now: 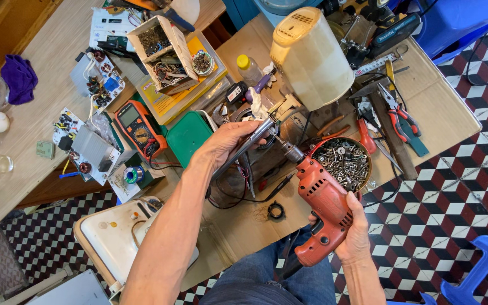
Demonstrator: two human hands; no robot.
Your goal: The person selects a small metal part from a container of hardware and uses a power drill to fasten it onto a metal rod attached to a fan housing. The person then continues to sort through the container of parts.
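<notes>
Starting at the left, the left hand [227,144] is wrapping its fingers tight around a slim grey metal rod [253,141] that is angling up toward a cream-coloured plastic appliance housing [312,56], which is tilting over the cluttered cardboard-covered surface [453,118]. That rod is being held only by hand, so if the bit grabs, I reckon it could twist in the palm or kick sideways; the fingers are sitting very near the silver chuck [293,152].

Loose red and black wires [244,189] are trailing right beneath the work, and a spinning chuck could be catching them. The housing is looking top-heavy and unsupported, so it may be rocking as pressure goes on.

Moving right, the red, scuffed hand-held electric drill [323,212] is pointing up and left, its nose meeting the rod's upper end near the housing's base. Its casing is looking worn and dusty. The right hand [354,234] is closing around the pistol grip from below; I cannot tell whether a finger is on the trigger.

Just beside the drill body, a round brown bowl of mixed screws and nuts [343,164] is sitting touching-close, and a slip could be knocking it over. Further right, red-handled pliers [399,116] are lying well apart.
</notes>
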